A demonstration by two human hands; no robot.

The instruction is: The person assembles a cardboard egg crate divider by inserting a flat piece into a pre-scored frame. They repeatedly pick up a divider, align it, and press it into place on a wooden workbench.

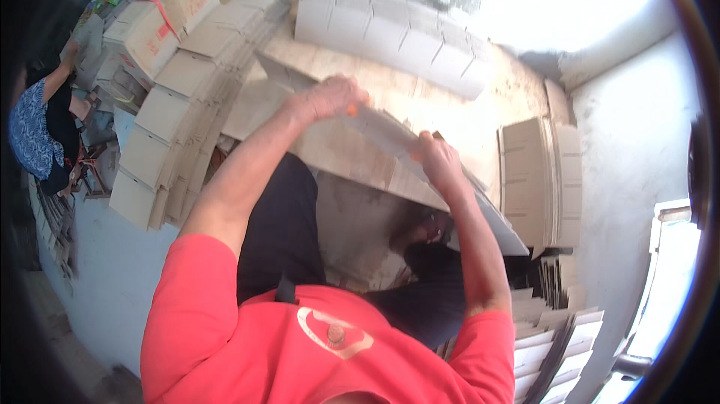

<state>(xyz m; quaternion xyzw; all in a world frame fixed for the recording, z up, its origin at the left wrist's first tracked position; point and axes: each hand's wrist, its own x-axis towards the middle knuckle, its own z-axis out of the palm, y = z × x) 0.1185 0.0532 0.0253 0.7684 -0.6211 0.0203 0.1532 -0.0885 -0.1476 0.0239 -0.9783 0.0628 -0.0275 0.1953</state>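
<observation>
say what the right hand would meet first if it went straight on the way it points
Beyond the cardboard strip it holds, the right hand would probably meet the grey cardboard row across the tabletop, though depth is unclear.

red shirt, short sleeves | pale oval chest emblem | black trousers | fingers: orange patches

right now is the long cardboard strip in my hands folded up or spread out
Spread out: the cardboard strip runs long and straight from the left hand past the right hand.
</observation>
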